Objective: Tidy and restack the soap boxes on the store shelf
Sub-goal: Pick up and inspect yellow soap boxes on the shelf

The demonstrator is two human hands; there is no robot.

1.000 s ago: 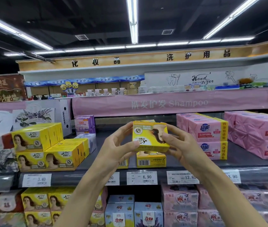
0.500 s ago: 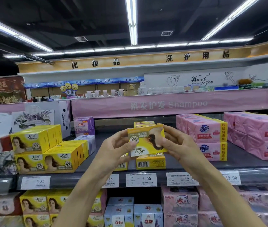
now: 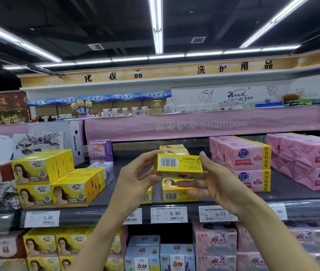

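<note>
A yellow soap box (image 3: 179,163) is held in front of the grey shelf (image 3: 116,192), its barcode side facing me. My left hand (image 3: 137,178) grips its left end, thumb below and fingers over the top. My right hand (image 3: 213,182) holds its right end, fingers reaching underneath. Just below it, another yellow soap box (image 3: 176,190) stands on the shelf, with more yellow boxes (image 3: 173,148) stacked behind. A stack of matching yellow soap boxes (image 3: 57,180) sits at the left of the shelf.
Pink soap packs (image 3: 245,163) and a second pink pile (image 3: 307,159) fill the shelf's right side. Purple and white boxes (image 3: 100,151) stand at the back left. Price tags (image 3: 168,214) line the shelf edge. The lower shelf holds blue boxes (image 3: 159,255), yellow and pink ones.
The yellow box has been turned in both hands: its picture face now points down and the barcode side faces me. The box sits slightly lower than a second ago.
</note>
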